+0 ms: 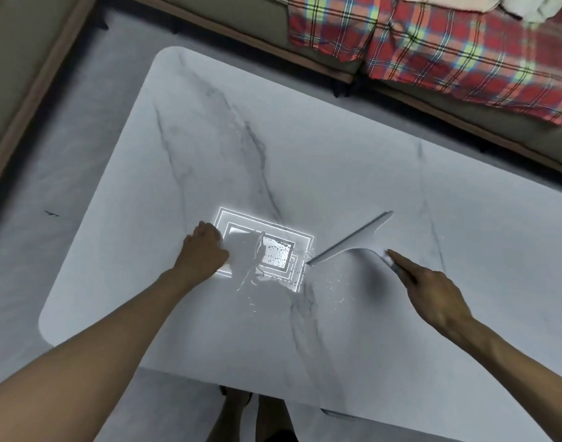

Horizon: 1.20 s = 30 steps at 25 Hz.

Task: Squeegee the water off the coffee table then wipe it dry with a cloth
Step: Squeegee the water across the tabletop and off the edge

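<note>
The white marble coffee table (337, 161) fills the view. A puddle of water (267, 260) lies near its front middle, glaring with a reflected ceiling light, and small drops are scattered to its right. My right hand (433, 288) grips the handle of a grey squeegee (353, 240). Its blade rests slanted on the tabletop, and the lower end touches the puddle's right edge. My left hand (203, 250) rests as a fist on the table at the puddle's left edge. A small pale shape shows beside its knuckles, but I cannot tell what it is. I see no distinct cloth.
A sofa (512, 132) with a red plaid blanket (448, 49) runs along the table's far side, with a narrow strip of floor between them. Another seat edge (24, 90) stands at the left. My feet (254, 416) stand at the near table edge.
</note>
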Each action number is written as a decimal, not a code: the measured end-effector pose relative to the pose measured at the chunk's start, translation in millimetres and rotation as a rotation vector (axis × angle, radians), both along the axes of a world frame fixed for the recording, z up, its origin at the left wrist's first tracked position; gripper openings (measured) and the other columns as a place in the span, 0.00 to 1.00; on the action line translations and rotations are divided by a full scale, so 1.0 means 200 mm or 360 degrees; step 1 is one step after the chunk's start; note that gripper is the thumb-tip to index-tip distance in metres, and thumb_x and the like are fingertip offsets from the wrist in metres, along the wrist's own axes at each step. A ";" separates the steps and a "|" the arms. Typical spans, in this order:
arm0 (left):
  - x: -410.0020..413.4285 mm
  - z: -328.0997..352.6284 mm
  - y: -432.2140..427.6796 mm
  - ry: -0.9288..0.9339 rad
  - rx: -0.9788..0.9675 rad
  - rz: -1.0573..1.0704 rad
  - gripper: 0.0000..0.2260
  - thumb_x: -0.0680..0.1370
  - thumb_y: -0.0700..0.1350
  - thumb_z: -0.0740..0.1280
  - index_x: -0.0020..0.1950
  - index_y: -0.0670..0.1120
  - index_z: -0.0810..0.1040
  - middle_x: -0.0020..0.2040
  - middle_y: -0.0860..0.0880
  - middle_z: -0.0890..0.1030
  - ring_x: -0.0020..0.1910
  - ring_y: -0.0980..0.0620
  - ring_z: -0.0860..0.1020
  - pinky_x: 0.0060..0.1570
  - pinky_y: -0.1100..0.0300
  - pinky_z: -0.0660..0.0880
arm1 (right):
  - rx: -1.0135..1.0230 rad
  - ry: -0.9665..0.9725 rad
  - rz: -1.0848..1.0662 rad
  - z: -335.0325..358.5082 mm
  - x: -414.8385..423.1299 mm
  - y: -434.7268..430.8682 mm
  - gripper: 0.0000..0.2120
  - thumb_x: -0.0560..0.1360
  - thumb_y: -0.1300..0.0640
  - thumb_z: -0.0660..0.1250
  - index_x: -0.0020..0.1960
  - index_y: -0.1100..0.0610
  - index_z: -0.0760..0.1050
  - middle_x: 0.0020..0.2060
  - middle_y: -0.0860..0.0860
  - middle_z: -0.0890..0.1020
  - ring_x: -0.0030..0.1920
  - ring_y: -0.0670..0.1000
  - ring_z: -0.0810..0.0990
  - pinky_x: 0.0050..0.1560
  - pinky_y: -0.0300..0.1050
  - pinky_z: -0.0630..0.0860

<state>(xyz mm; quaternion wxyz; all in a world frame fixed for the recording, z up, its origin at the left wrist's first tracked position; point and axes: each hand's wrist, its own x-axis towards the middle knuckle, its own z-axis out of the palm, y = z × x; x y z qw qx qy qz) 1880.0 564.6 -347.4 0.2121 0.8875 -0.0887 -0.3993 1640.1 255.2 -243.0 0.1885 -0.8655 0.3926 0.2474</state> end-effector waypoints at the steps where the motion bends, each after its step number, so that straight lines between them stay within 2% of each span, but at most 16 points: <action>1: -0.04 0.02 0.05 -0.0045 -0.0062 0.0067 0.11 0.72 0.39 0.65 0.52 0.47 0.68 0.52 0.47 0.76 0.59 0.40 0.73 0.52 0.53 0.69 | 0.0026 -0.0050 -0.0040 0.02 0.02 0.03 0.22 0.73 0.24 0.41 0.65 0.23 0.59 0.39 0.43 0.81 0.40 0.53 0.78 0.43 0.51 0.76; 2: -0.08 0.04 0.10 -0.0088 -0.0103 0.0130 0.10 0.72 0.40 0.65 0.50 0.48 0.68 0.43 0.52 0.74 0.52 0.42 0.75 0.43 0.56 0.69 | 0.0051 -0.0127 -0.0057 0.03 0.05 0.07 0.22 0.72 0.23 0.42 0.64 0.22 0.60 0.40 0.42 0.82 0.41 0.52 0.79 0.43 0.51 0.77; 4: -0.15 0.05 0.20 -0.0161 -0.0148 0.0270 0.10 0.73 0.42 0.66 0.49 0.51 0.67 0.38 0.56 0.73 0.42 0.46 0.76 0.34 0.58 0.67 | 0.0083 -0.0278 0.0074 0.02 0.14 0.18 0.20 0.74 0.26 0.45 0.64 0.22 0.59 0.43 0.43 0.84 0.43 0.53 0.80 0.45 0.50 0.78; 7: -0.19 0.07 0.35 -0.0181 -0.0185 0.0715 0.08 0.76 0.47 0.67 0.50 0.49 0.70 0.40 0.55 0.74 0.42 0.48 0.76 0.37 0.57 0.70 | 0.0208 -0.0298 0.0664 -0.03 0.31 0.44 0.19 0.79 0.35 0.47 0.70 0.28 0.57 0.51 0.44 0.84 0.51 0.54 0.81 0.48 0.49 0.76; 9: -0.20 0.08 0.45 -0.0114 -0.0217 0.1164 0.09 0.77 0.50 0.66 0.51 0.46 0.72 0.43 0.52 0.76 0.44 0.47 0.76 0.37 0.58 0.69 | 0.0358 -0.0269 0.1134 -0.09 0.39 0.65 0.20 0.81 0.38 0.47 0.72 0.32 0.57 0.55 0.43 0.82 0.53 0.55 0.80 0.47 0.48 0.74; 10: -0.21 0.08 0.48 -0.0107 -0.0211 0.1278 0.08 0.78 0.49 0.65 0.51 0.46 0.72 0.43 0.51 0.76 0.45 0.47 0.76 0.37 0.59 0.69 | 0.0408 -0.0274 0.1355 -0.13 0.42 0.76 0.20 0.81 0.39 0.47 0.72 0.34 0.58 0.55 0.44 0.81 0.52 0.55 0.80 0.45 0.47 0.73; 12: -0.22 0.08 0.54 -0.0143 -0.0116 0.1252 0.06 0.78 0.46 0.62 0.52 0.45 0.71 0.42 0.50 0.77 0.45 0.45 0.76 0.39 0.56 0.70 | 0.0459 -0.0276 0.1737 -0.20 0.45 0.97 0.20 0.82 0.42 0.48 0.73 0.37 0.60 0.52 0.47 0.81 0.49 0.55 0.80 0.42 0.46 0.69; 14: -0.24 0.07 0.57 -0.0164 -0.0052 0.1144 0.06 0.77 0.44 0.61 0.52 0.44 0.70 0.45 0.47 0.77 0.44 0.44 0.76 0.41 0.54 0.71 | 0.0477 -0.0219 0.1904 -0.26 0.49 1.10 0.20 0.83 0.44 0.48 0.75 0.39 0.59 0.52 0.49 0.81 0.48 0.57 0.80 0.43 0.47 0.71; 16: -0.28 0.03 0.59 -0.0078 -0.0067 0.1053 0.06 0.76 0.41 0.61 0.52 0.46 0.68 0.48 0.45 0.77 0.43 0.46 0.76 0.38 0.54 0.70 | 0.0438 -0.0169 0.1847 -0.31 0.53 1.12 0.20 0.83 0.44 0.48 0.74 0.38 0.59 0.53 0.50 0.81 0.50 0.58 0.80 0.46 0.49 0.71; 19: -0.36 -0.02 0.58 -0.0009 -0.0098 0.0810 0.08 0.74 0.40 0.62 0.51 0.47 0.66 0.51 0.46 0.75 0.46 0.46 0.76 0.35 0.57 0.68 | 0.0345 -0.0158 0.1507 -0.34 0.56 0.97 0.19 0.82 0.41 0.49 0.73 0.34 0.59 0.59 0.47 0.80 0.59 0.56 0.78 0.51 0.49 0.73; 20: -0.39 -0.03 0.56 -0.0043 -0.0128 0.0705 0.09 0.73 0.39 0.63 0.51 0.47 0.66 0.51 0.46 0.74 0.48 0.45 0.75 0.37 0.56 0.69 | 0.0295 -0.0169 0.1383 -0.34 0.54 0.88 0.19 0.82 0.41 0.49 0.72 0.33 0.60 0.60 0.46 0.80 0.59 0.55 0.78 0.51 0.49 0.74; 22: -0.43 -0.04 0.50 -0.0106 -0.0187 0.0506 0.11 0.72 0.38 0.64 0.50 0.47 0.65 0.55 0.46 0.72 0.55 0.43 0.74 0.49 0.51 0.74 | 0.0210 -0.0174 0.1142 -0.32 0.45 0.69 0.18 0.81 0.39 0.49 0.71 0.31 0.61 0.59 0.44 0.81 0.57 0.55 0.79 0.47 0.47 0.73; 25: -0.50 -0.08 0.41 -0.0024 -0.0153 0.0257 0.12 0.73 0.39 0.65 0.50 0.49 0.64 0.63 0.44 0.69 0.65 0.40 0.69 0.63 0.45 0.70 | 0.0109 -0.0078 0.0865 -0.27 0.19 0.43 0.18 0.81 0.39 0.48 0.69 0.29 0.61 0.52 0.42 0.83 0.53 0.53 0.80 0.43 0.45 0.70; 27: -0.52 -0.13 0.37 0.0090 0.0012 0.0064 0.13 0.74 0.40 0.65 0.55 0.47 0.65 0.75 0.37 0.58 0.74 0.36 0.59 0.70 0.44 0.65 | 0.0048 -0.0045 0.0687 -0.23 0.00 0.30 0.17 0.80 0.38 0.48 0.68 0.27 0.61 0.49 0.40 0.83 0.51 0.51 0.80 0.41 0.44 0.71; 28: -0.52 -0.14 0.36 0.0117 0.0088 -0.0024 0.15 0.74 0.41 0.65 0.58 0.45 0.66 0.78 0.36 0.51 0.77 0.35 0.52 0.72 0.44 0.62 | 0.0025 -0.0035 0.0590 -0.20 -0.10 0.25 0.17 0.80 0.36 0.48 0.67 0.26 0.61 0.50 0.39 0.83 0.50 0.51 0.80 0.41 0.43 0.71; 30: -0.51 -0.16 0.35 0.0151 0.0157 -0.0093 0.19 0.73 0.41 0.65 0.63 0.43 0.66 0.79 0.36 0.45 0.78 0.36 0.45 0.73 0.45 0.59 | 0.0007 -0.0018 0.0418 -0.15 -0.24 0.17 0.16 0.79 0.34 0.49 0.66 0.25 0.62 0.55 0.39 0.82 0.52 0.50 0.80 0.43 0.43 0.72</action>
